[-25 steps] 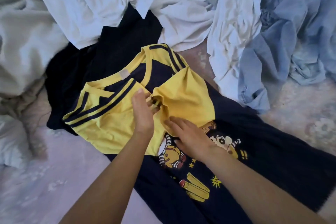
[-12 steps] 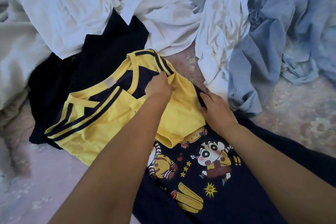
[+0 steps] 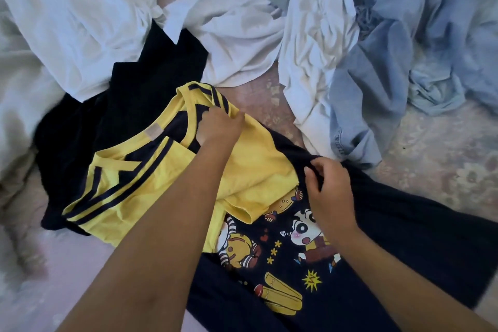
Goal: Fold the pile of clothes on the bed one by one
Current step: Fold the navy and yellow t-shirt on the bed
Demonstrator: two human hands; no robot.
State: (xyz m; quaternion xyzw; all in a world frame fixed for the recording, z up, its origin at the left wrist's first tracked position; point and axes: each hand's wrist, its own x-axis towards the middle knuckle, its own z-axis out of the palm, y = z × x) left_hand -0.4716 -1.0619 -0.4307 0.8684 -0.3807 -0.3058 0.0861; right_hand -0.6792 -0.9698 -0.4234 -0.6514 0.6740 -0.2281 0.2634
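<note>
A navy T-shirt with yellow shoulders and a cartoon print (image 3: 310, 264) lies spread on the bed, collar to the left. My left hand (image 3: 219, 127) grips the yellow shoulder near the striped neckline, knuckles up. At the shirt's far edge, my right hand (image 3: 327, 186) pinches the navy fabric next to the yellow sleeve, lifting a small fold. The yellow sleeve (image 3: 258, 178) lies folded inward over the chest between my two hands.
Another dark garment (image 3: 129, 94) lies under the collar end. White clothes (image 3: 75, 13) are heaped at the back left and centre, with light blue denim pieces (image 3: 404, 43) at the back right. The pink floral bedsheet (image 3: 444, 159) shows at right and lower left.
My left hand moved from the sleeve at the chest up to the yellow shoulder. My right hand slid from the print to the shirt's far edge and pinched the navy fabric.
</note>
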